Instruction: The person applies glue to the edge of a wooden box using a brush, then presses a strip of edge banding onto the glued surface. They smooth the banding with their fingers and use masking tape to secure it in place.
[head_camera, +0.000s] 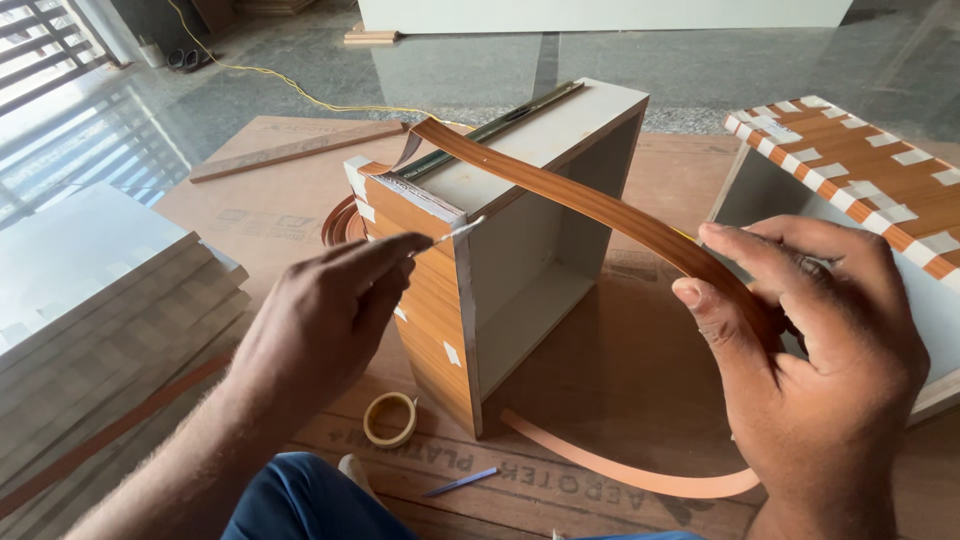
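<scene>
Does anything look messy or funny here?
A bit. The long wood-grain strip isn't stuck flat: it arches off the box to the right hand and curls on the floor. The left hand pinches a piece of tape.

- Bright daylight enters from the upper left, glaring off the polished floor (140, 130) and washing out the stacked boards (90, 290).
- Soft shadows fall inside the open box (540, 270).
- Focus stays sharp; slight wide-angle stretch shows at the edges.
</scene>
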